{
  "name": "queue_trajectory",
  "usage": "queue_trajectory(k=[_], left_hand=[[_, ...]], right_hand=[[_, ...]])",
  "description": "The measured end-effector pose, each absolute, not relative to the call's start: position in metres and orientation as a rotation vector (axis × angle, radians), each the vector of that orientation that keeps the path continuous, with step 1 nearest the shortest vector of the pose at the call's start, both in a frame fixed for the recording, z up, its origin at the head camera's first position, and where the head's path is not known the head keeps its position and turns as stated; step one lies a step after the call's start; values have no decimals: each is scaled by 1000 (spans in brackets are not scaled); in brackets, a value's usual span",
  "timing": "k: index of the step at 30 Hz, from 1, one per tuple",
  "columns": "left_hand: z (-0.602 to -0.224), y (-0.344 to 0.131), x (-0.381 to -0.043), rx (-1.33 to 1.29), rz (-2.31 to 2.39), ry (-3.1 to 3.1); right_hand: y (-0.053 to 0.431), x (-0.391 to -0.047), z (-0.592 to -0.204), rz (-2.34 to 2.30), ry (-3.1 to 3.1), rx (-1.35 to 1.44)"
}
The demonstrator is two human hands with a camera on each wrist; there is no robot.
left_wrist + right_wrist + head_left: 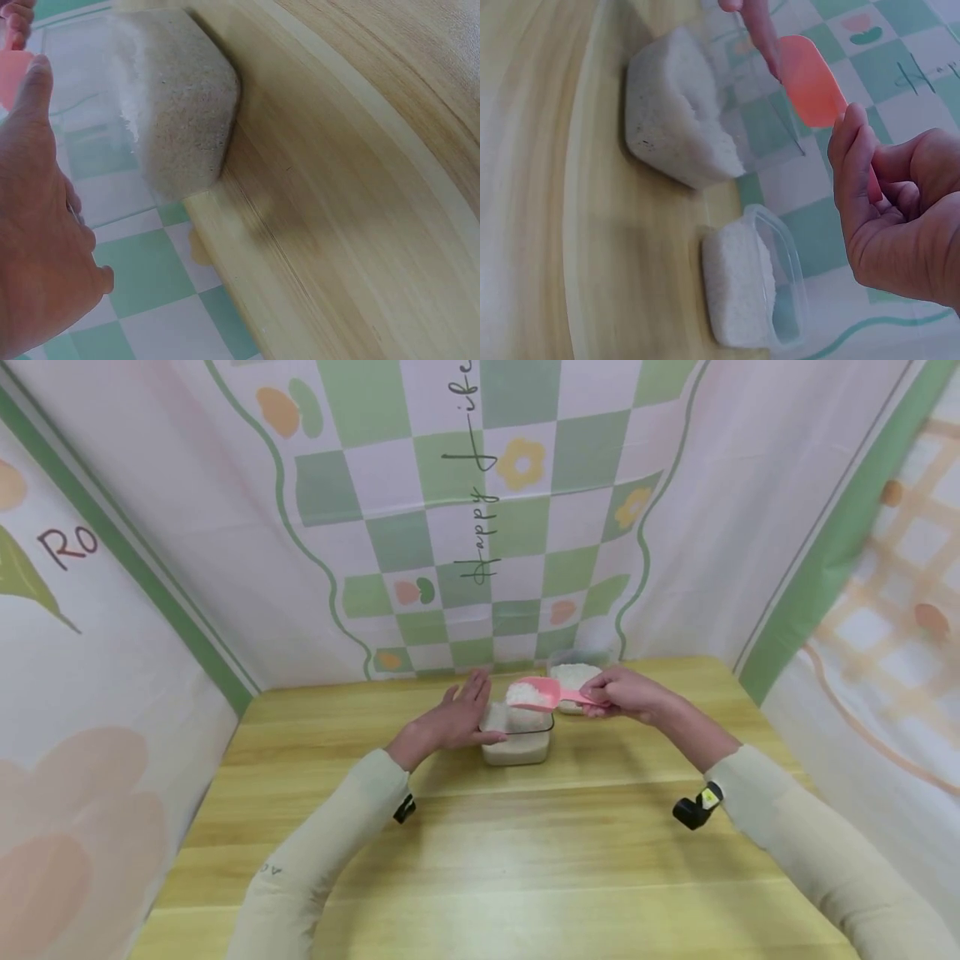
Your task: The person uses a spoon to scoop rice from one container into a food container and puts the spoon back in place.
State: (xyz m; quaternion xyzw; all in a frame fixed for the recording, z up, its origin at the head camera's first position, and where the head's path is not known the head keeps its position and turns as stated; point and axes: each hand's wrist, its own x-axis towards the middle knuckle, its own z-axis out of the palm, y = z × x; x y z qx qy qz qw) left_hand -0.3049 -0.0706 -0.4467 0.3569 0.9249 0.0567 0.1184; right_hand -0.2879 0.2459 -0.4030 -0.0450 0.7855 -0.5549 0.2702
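Note:
My right hand [624, 692] grips the handle of a pink scoop [551, 692], whose bowl bears a heap of white rice [524, 695]. The scoop is held over a large clear container [517, 752], partly filled with rice, as the right wrist view also shows. At this container's left side is my left hand [462, 718], fingers straight and pointing away, thumb stretched along the near rim. A smaller clear tub [735, 281] of rice stands right of the large container, partly behind my right hand in the head view.
Both containers stand near the back edge of a wooden table [480, 860]. Behind it hangs a green and white checked curtain [457, 539], with printed cloth at both sides. Small black wrist cameras [693, 812] sit on both sleeves.

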Motion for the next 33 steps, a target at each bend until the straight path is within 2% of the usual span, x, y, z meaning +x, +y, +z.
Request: queue_trajectory(k=[33], left_hand=[[-447, -72, -305, 1032, 169, 2697]], right_hand=[[327, -307, -401, -1570, 2228, 47]])
